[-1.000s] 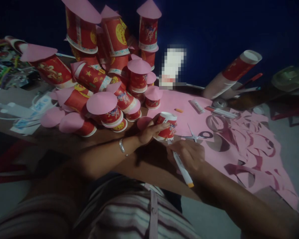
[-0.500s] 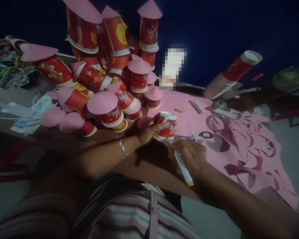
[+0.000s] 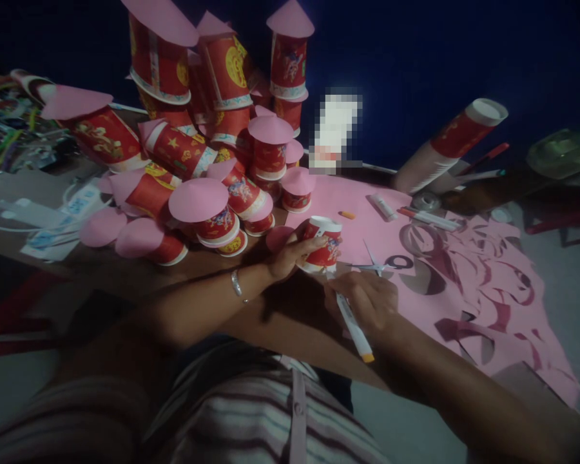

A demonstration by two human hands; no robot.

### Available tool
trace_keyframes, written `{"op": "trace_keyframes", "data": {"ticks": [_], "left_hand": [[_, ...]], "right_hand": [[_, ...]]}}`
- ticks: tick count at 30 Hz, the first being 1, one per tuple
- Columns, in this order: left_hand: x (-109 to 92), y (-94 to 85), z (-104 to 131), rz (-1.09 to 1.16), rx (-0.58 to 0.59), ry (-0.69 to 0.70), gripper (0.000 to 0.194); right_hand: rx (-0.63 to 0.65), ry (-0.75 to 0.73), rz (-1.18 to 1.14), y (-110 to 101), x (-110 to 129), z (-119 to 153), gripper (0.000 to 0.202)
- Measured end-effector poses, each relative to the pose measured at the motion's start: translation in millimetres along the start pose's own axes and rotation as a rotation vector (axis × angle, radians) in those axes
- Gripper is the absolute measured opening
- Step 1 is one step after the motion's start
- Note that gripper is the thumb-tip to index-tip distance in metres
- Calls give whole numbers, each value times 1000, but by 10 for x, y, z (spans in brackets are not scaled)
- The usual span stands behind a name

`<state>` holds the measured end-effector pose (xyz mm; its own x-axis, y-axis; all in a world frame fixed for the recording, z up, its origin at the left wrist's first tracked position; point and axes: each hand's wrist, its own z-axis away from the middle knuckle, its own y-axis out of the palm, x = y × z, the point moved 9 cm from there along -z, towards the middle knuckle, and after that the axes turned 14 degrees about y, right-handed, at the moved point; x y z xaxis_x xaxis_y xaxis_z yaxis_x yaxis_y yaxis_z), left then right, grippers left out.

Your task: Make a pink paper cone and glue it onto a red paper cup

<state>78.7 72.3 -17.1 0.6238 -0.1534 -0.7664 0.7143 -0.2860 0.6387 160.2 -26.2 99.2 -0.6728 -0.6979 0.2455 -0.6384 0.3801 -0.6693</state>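
Note:
A red paper cup [image 3: 325, 248] with a white rim and printed figures is gripped by my left hand [image 3: 290, 256], which wears a silver bracelet [image 3: 236, 282]. My right hand [image 3: 367, 296] is closed around a white marker [image 3: 352, 328] with a yellow end, its upper tip at the cup's lower edge. Just right of the cup, scissors [image 3: 377, 264] lie on pink paper [image 3: 348, 193]. An orange cap [image 3: 347, 214] rests on the same paper, behind the cup. Beside my left hand is a flat pink disc [image 3: 276, 238], partly covered.
Several red cups with pink cones [image 3: 198, 203] are piled at the left and back. Pink scraps [image 3: 502, 277], a glue stick [image 3: 383, 207] and a tape roll [image 3: 425, 202] lie right. A cup stack [image 3: 457, 135] leans behind. Cables [image 3: 9, 148] crowd the far left.
My right hand and the marker have shifted very slightly left. The cup and my left hand look nearly the same.

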Motion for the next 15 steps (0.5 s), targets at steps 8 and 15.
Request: {"op": "trace_keyframes", "data": {"ticks": [8,15], "left_hand": [[-15,14,8,-17,-1,5,52],[-2,-5,3,-19,-4,6,52]], "right_hand": [[51,-10,25,17,21,7,15],[89,-3,-44,24,38,-4,15]]}}
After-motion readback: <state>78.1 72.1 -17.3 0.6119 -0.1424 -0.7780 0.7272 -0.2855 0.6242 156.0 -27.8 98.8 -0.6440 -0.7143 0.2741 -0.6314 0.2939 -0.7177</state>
